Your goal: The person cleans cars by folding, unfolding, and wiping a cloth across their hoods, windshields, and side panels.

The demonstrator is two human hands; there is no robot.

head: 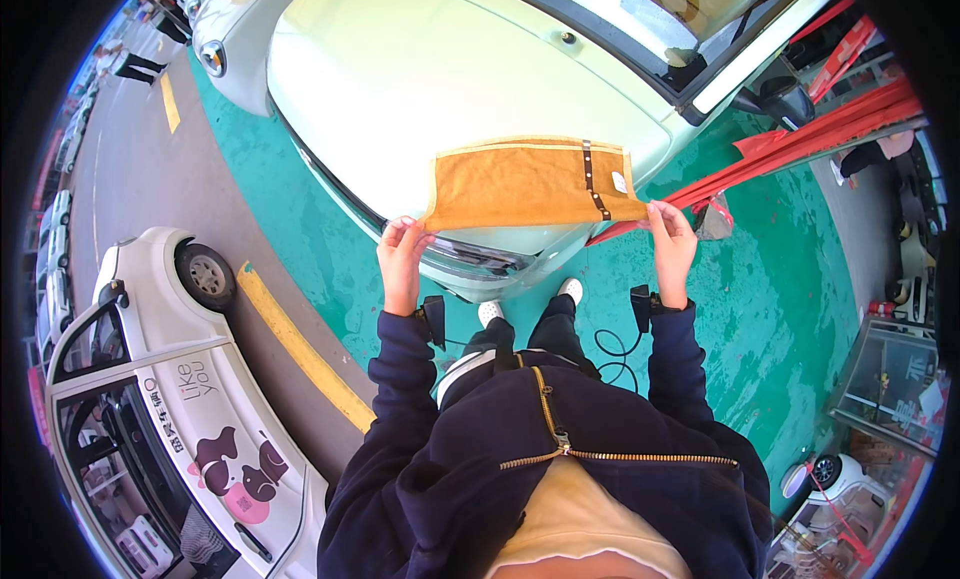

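An orange-brown towel (pixel 517 185) with a pale hem and a dark dotted stripe is stretched between my two hands. My left hand (pixel 401 260) pinches its near left corner. At the near right corner, the thumb and fingers of my right hand (pixel 671 241) grip the cloth. The towel spreads over the near front part of a pale green car's hood (pixel 375 91); whether it rests on the paint or hovers just above, I cannot tell. Below the towel's near edge show the headlight (pixel 480 256) and bumper of that car.
Red cloth strips (pixel 810 143) run beside the car on the right, near its black side mirror (pixel 784 102). A black cable (pixel 619 354) lies on the wet green floor (pixel 780 279). A white car (pixel 187 399) with cow markings stands at left. People (pixel 135 65) stand far off.
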